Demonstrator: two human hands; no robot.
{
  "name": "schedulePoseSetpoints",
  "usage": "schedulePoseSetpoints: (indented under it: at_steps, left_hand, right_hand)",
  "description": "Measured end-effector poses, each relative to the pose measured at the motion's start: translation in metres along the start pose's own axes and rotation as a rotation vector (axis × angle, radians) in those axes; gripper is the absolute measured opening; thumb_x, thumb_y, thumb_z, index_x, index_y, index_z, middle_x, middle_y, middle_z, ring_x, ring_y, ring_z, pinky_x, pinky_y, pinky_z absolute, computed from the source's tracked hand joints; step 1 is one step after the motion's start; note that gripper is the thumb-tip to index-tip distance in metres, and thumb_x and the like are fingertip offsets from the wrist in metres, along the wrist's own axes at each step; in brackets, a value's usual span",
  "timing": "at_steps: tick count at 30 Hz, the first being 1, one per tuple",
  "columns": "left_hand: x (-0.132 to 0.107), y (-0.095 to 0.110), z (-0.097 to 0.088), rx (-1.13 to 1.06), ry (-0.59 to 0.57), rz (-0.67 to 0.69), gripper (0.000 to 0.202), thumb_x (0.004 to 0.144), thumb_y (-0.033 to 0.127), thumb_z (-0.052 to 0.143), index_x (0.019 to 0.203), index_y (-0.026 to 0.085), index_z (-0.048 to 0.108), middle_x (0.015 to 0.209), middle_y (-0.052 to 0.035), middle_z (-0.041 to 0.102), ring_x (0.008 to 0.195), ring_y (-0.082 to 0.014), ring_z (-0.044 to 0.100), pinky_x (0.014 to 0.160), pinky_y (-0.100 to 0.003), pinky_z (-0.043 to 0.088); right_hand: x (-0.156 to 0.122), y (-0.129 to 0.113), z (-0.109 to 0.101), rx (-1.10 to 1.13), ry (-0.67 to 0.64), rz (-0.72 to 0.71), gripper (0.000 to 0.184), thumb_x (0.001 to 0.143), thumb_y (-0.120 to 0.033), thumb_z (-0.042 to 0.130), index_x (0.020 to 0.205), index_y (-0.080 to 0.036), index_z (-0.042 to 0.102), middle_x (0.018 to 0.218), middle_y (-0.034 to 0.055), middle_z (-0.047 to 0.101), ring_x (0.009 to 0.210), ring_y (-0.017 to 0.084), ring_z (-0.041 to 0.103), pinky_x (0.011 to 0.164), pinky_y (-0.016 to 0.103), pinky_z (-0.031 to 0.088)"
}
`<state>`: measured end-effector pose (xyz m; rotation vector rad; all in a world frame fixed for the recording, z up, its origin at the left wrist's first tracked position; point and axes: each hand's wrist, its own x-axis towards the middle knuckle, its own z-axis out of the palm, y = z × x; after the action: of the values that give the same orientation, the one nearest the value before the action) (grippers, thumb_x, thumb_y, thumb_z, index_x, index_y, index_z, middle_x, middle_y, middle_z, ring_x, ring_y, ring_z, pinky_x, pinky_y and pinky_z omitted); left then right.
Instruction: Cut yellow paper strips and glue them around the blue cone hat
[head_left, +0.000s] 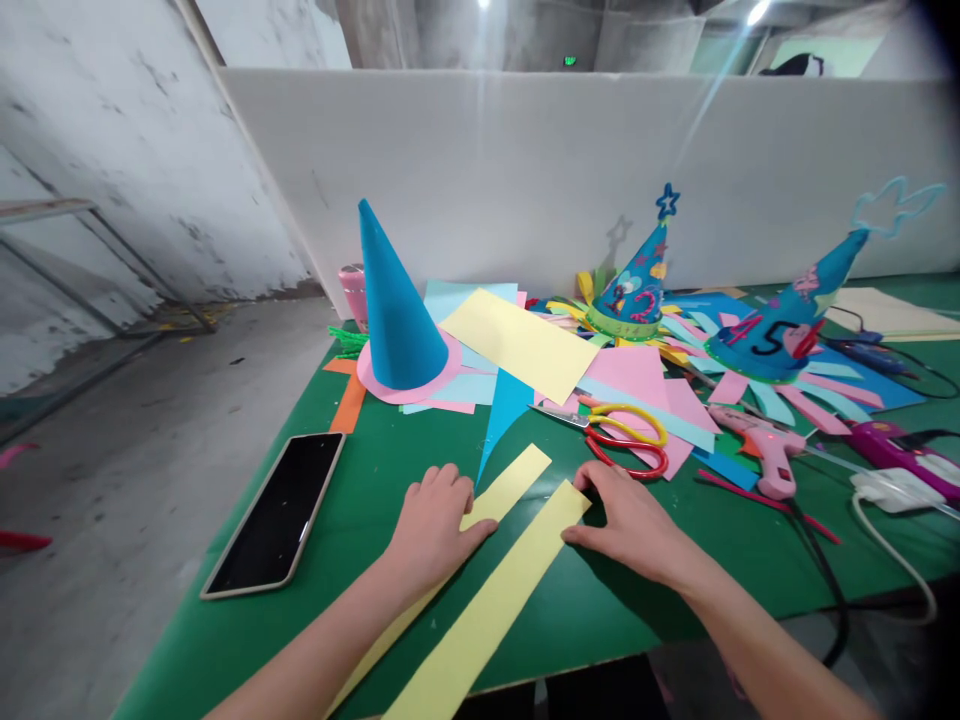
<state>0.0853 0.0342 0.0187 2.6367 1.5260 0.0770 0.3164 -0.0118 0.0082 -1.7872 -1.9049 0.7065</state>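
Note:
Two long yellow paper strips lie side by side on the green table (600,610), running from the front edge toward the middle. My left hand (433,525) rests with curled fingers on the left strip (514,480). My right hand (626,520) pinches the far end of the right strip (487,620) between thumb and fingers. Red and yellow scissors (626,438) lie just beyond my right hand. A plain blue paper cone (394,305) on a pink disc stands further back to the left.
A black phone (279,515) lies at the table's left edge. Coloured paper sheets (525,345), two decorated cone hats (637,285) (787,320), a pink glue gun (761,450) and cables (892,560) crowd the back and right. A white partition (525,170) stands behind.

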Motion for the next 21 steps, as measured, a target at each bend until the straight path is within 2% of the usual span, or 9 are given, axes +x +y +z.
schedulePoseSetpoints:
  at_steps: [5,8,11,15,17,21]
  left_hand:
    - [-0.007,0.001,0.002,-0.039,0.06,-0.065,0.024,0.075,0.039,0.055,0.078,0.017,0.047,0.079,-0.0042,0.052,0.078,-0.0233,0.05,0.064,-0.034,0.037]
    - [-0.002,-0.001,-0.005,-0.057,0.073,-0.07,0.029,0.072,0.039,0.059,0.086,0.016,0.049,0.086,-0.006,0.052,0.084,-0.0246,0.049,0.069,-0.037,0.037]
    - [0.013,-0.004,-0.019,-0.076,0.038,-0.025,0.025,0.073,0.038,0.059,0.086,0.017,0.053,0.087,-0.0049,0.053,0.086,-0.0229,0.049,0.07,-0.034,0.038]
    - [0.041,0.002,-0.031,-0.062,-0.042,0.068,0.023,0.076,0.039,0.057,0.086,0.019,0.059,0.091,-0.0049,0.056,0.092,-0.023,0.05,0.074,-0.034,0.041]
    - [0.055,0.01,-0.031,-0.029,-0.098,0.107,0.028,0.076,0.042,0.058,0.089,0.018,0.06,0.095,-0.0061,0.057,0.094,-0.0239,0.051,0.076,-0.038,0.042]
    - [0.075,0.026,-0.021,0.057,-0.186,0.141,0.03,0.085,0.032,0.05,0.109,0.016,0.051,0.111,-0.0074,0.053,0.094,-0.0196,0.054,0.079,-0.041,0.046]
  right_hand:
    - [-0.001,-0.002,0.004,0.28,-0.005,-0.016,0.017,0.073,-0.027,0.057,0.074,-0.022,0.04,0.07,-0.0041,0.045,0.063,0.013,0.042,0.056,0.025,0.035]
    - [0.0,0.003,0.003,0.473,-0.026,-0.041,0.016,0.074,-0.029,0.058,0.073,-0.021,0.043,0.068,-0.0041,0.043,0.062,0.011,0.042,0.055,0.024,0.037]
    - [0.001,0.011,0.002,0.674,-0.013,-0.044,0.016,0.074,-0.035,0.059,0.078,-0.021,0.051,0.067,-0.0034,0.047,0.062,0.011,0.045,0.057,0.024,0.039]
    - [0.003,0.018,-0.007,0.923,0.123,-0.012,0.02,0.076,-0.044,0.055,0.088,-0.026,0.056,0.077,-0.0003,0.055,0.065,0.013,0.052,0.062,0.029,0.045]
    - [0.006,0.017,-0.016,1.01,0.188,0.002,0.021,0.078,-0.045,0.053,0.092,-0.03,0.056,0.085,0.0009,0.057,0.065,0.014,0.053,0.061,0.031,0.046]
    - [0.016,0.006,-0.036,1.05,0.248,0.037,0.025,0.074,-0.041,0.06,0.098,-0.033,0.06,0.087,-0.0002,0.057,0.064,0.011,0.053,0.059,0.027,0.047]
